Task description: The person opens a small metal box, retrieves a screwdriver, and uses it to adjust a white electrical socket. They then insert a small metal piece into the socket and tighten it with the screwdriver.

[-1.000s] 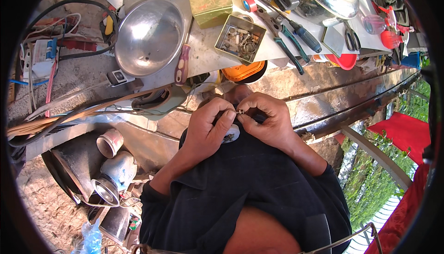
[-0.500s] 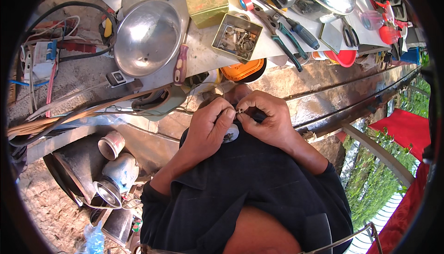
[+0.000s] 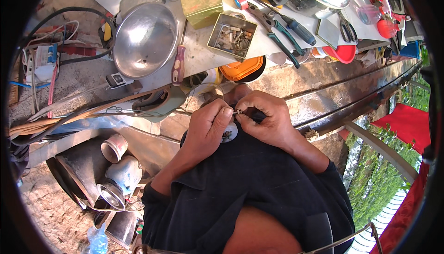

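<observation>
Close in front of my body, my two hands meet fingertip to fingertip. Between them sits a small, pale metal-looking part (image 3: pixel 238 111), its exact kind too small to make out. My left hand (image 3: pixel 206 125) pinches one end with thumb and forefinger. From the other side, the thumb and fingertips of my right hand (image 3: pixel 267 116) close on the same part. Just below the fingers of my left hand, a whitish rounded piece (image 3: pixel 233 133) with dark bits on it rests against my dark clothing, partly covered by that hand.
Ahead, the bench carries a metal bowl (image 3: pixel 145 41), a screwdriver (image 3: pixel 178 65), an open tin (image 3: pixel 215 46) of small parts, green-handled pliers (image 3: pixel 283 41) and scissors (image 3: pixel 347 28). An orange container (image 3: pixel 242 70) stands below its edge. Cables (image 3: pixel 88 110) and metal vessels (image 3: pixel 121 175) lie left.
My fingers have shifted slightly around the small part, and a little more of it shows between them. The bench appears marginally further left in the picture; otherwise things stay put.
</observation>
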Motion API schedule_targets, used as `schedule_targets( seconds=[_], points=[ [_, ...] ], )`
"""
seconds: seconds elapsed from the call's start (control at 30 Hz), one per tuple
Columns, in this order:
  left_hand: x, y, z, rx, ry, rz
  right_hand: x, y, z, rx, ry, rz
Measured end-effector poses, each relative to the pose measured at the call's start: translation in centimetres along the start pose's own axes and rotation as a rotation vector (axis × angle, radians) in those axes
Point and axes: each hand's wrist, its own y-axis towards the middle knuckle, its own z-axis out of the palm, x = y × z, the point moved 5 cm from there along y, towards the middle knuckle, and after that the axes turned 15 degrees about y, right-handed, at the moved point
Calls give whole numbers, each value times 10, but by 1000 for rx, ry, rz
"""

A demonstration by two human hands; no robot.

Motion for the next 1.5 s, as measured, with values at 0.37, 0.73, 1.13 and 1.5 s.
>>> schedule_targets(
  seconds=[0.37,0.73,1.13,1.5],
  points=[
    [1,-1,5,-1,15,19,1,-6,0,-14,5,-35],
    [0,-3,9,3,7,30,1,-7,0,-43,-38,-73],
    [0,-1,12,-3,-50,15,1,-6,-7,-13,-20,-54],
    [-9,2,9,-7,72,72,4,-2,-5,75,23,-120]
  ],
)
